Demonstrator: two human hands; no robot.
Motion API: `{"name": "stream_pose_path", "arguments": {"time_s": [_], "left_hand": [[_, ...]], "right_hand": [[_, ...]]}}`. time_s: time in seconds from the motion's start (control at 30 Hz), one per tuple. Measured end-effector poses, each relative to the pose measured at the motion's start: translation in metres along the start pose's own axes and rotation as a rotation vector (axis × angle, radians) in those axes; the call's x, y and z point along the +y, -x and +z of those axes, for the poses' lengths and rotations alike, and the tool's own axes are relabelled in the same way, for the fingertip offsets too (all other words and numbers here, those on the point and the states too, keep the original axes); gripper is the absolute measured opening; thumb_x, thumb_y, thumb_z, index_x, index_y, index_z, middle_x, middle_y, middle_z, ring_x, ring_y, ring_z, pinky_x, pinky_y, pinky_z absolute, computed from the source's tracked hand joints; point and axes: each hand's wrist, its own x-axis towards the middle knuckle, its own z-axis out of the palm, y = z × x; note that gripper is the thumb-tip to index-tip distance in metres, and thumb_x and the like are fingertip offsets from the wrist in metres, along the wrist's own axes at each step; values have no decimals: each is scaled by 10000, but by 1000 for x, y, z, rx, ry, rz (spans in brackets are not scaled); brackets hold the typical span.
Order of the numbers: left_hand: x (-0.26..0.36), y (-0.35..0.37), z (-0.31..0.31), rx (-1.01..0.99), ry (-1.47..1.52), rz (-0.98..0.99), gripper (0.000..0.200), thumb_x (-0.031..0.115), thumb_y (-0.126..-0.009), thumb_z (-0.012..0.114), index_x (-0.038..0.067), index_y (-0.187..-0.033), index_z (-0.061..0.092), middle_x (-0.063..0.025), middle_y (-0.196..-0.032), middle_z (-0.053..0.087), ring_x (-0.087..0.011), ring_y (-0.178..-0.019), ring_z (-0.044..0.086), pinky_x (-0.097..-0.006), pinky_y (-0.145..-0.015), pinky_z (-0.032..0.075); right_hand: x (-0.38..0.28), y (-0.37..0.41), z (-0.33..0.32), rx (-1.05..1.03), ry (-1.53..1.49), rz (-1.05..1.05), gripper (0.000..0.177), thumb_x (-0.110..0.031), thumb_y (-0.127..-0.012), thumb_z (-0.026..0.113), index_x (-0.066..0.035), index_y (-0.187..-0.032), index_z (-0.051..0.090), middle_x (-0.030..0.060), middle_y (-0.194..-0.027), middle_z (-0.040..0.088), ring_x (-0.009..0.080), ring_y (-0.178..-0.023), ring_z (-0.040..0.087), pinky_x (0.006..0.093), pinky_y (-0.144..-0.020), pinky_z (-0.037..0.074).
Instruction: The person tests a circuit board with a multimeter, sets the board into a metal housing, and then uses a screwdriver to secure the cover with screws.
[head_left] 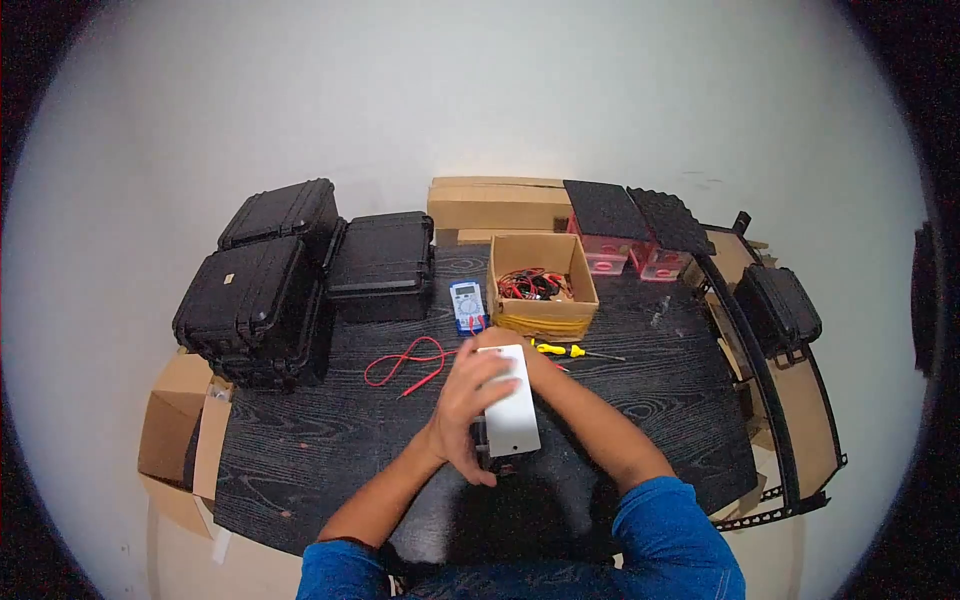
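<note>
Table [330, 470], dark-grained, with black cases [245, 290] on its left and an open cardboard box [535, 252] of wires [530, 285] toward the back. White box [512, 415] near the front middle — left hand [465, 395] spread at its left side, fingers over the face; right hand [508, 339] at its far end, grip unclear. Beyond — multimeter [467, 305], yellow-handled screwdriver [565, 351], thin red lead [422, 383].

I work at a black wood-grain table [320, 450]. Relative to its open cardboard box [545, 255]: multimeter [468, 303], left; red test lead [421, 386], nearer me, left; yellow-handled screwdriver [560, 350], nearer me; black hard cases [255, 300], farther left; red-sided bins [605, 263], right.
</note>
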Motion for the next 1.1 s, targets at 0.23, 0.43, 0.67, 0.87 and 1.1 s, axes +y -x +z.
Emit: {"name": "stream_pose_path", "arguments": {"time_s": [0.23, 0.43, 0.67, 0.87, 1.1], "left_hand": [[27, -41, -12, -394, -104, -115, 805, 515, -518, 904, 150, -1198, 674, -38, -1240, 655, -274, -1337, 570, -753, -1200, 146], [23, -39, -6, -345, -77, -120, 774, 512, -525, 897, 139, -1162, 664, -38, -1210, 653, -268, -1287, 587, -730, -1197, 137], [22, -39, -5, -351, -72, -128, 797, 470, -487, 909, 139, -1169, 664, -38, -1210, 656, -262, -1276, 589, -715, -1203, 124], [22, -39, -7, -382, -50, -157, 783, 442, -492, 926, 160, -1175, 666, -13, -1211, 660, -261, -1300, 578, -766, -1189, 73], [29, -42, -16, -404, -69, -197, 757, 442, -514, 950, 213, -1179, 669, 35, -1256, 642, -311, -1417, 478, -802, -1126, 127]], "right_hand": [[-57, 78, -76, 722, -747, 163, 107, -46, -839, 790, -27, -933, 742, 94, -845, 744, 130, -767, 689, 295, -707, 571], [-137, 158, -94, 614, -608, -200, 154, -12, -773, 821, -56, -908, 761, 86, -906, 776, 142, -747, 718, 279, -666, 564], [-167, 172, -83, 424, -462, -111, 205, -10, -705, 839, -73, -890, 774, 55, -973, 781, 235, -883, 744, 352, -786, 584], [-167, 170, -81, 435, -416, -119, 203, -10, -710, 833, -76, -892, 771, 47, -977, 774, 237, -895, 728, 359, -793, 578], [-170, 173, -87, 363, -441, -110, 220, -23, -744, 818, -78, -951, 766, 73, -992, 750, 273, -924, 710, 385, -823, 578]]}}
